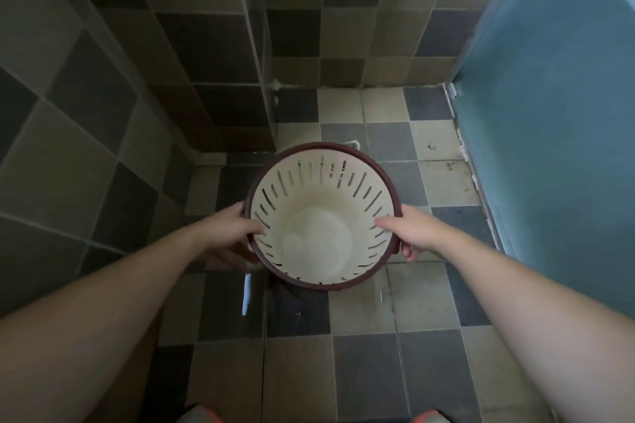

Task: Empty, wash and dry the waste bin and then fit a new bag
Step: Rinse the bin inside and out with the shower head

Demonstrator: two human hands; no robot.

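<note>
The waste bin point(323, 216) is held upright over the tiled floor point(364, 371), mouth towards the camera, so its whole inside can be checked at a glance. It is a cream, slotted bin with a dark red rim, and it holds no rubbish and no bag; the base looks pale and faintly glossy, though whether that is water cannot be told.

The left hand point(230, 233) grasps the rim on the bin's left side, thumb hooked over the lip onto the inner wall and fingers curled underneath outside. The right hand point(409, 233) mirrors it on the right side, thumb inside, fingers wrapped round the outer rim. A grip on opposite sides keeps the light bin level and steady and leaves it easy to tip, shake or turn.

The bin hangs near the floor's far left corner, where the tiled wall point(103, 113) meets a glass partition point(256, 55) edge, with the blue wall point(556, 113) well off to the right. This looks like a shower area, which suits rinsing: the slots would let water run straight out onto the floor. A wet sheen shows on the tiles just below the bin. Judging by the bare inside, emptying appears done, and washing or draining seems the step in hand.
</note>
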